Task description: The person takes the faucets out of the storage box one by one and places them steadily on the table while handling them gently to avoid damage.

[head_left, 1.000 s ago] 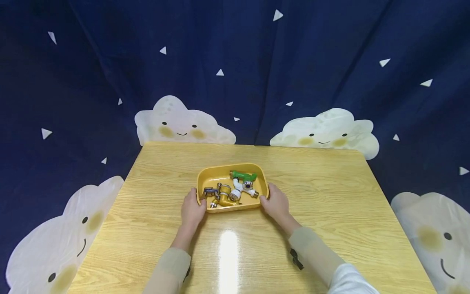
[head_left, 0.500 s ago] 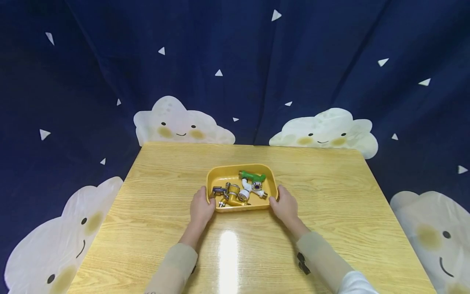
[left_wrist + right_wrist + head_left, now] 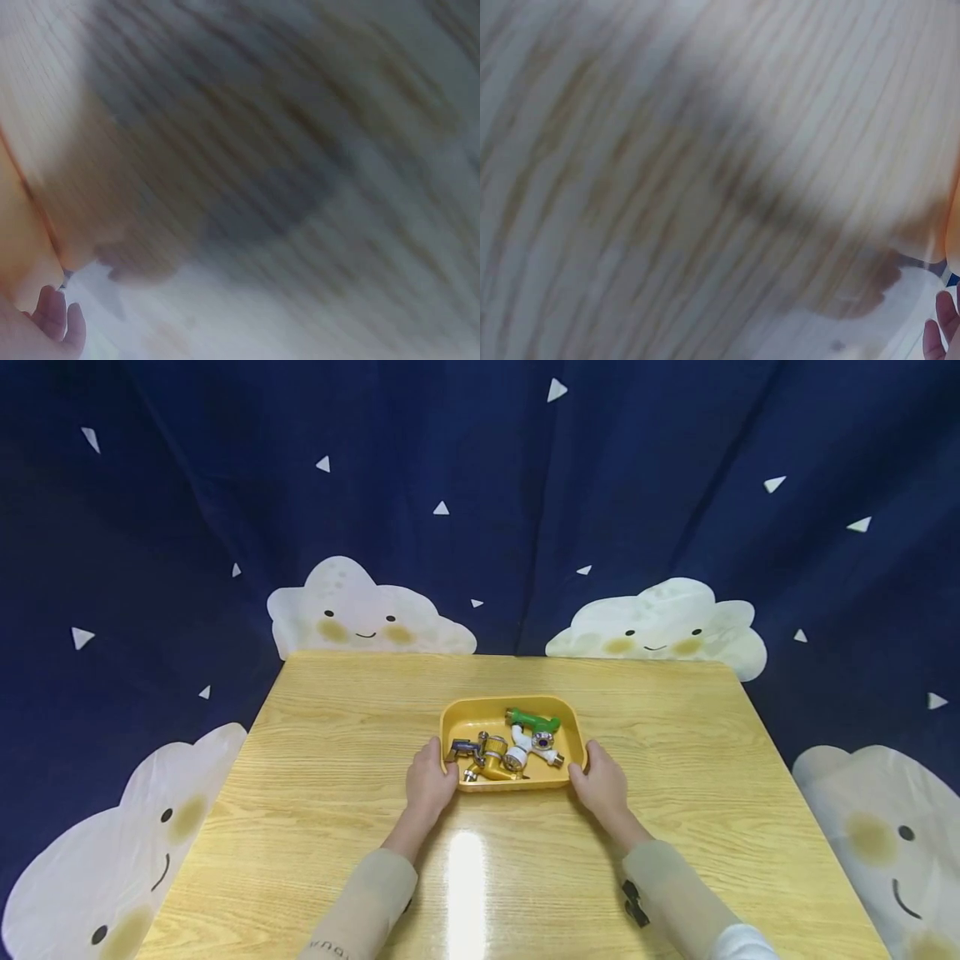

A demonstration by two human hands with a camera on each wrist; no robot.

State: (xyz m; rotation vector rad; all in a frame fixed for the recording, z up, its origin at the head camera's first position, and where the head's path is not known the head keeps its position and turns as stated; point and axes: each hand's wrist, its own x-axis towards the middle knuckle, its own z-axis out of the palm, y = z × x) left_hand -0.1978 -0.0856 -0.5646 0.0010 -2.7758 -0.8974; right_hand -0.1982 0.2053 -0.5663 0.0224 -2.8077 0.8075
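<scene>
A yellow plastic tray (image 3: 513, 786) sits between my hands near the middle of the table. My left hand (image 3: 431, 783) grips its left end, thumb at the front left corner. My right hand (image 3: 603, 783) holds the right end the same way. Inside lie several small taps: a green tap (image 3: 534, 721), a white tap (image 3: 519, 748) with metal ends, a yellow tap (image 3: 493, 758), and a dark blue and metal one (image 3: 467, 747) at the left. Each wrist view catches only fingertips (image 3: 54, 315) and an orange-looking strip of the tray (image 3: 954, 232) at its edge.
The wooden table (image 3: 337, 710) reaches back to a dark blue curtain (image 3: 375, 468) printed with clouds and white triangles. A bright light reflection (image 3: 467, 893) lies on the tabletop in front of the tray.
Both hands have moved the tray to the right across the table, turning it slightly so it sits squarer. The taps inside have travelled with it.
</scene>
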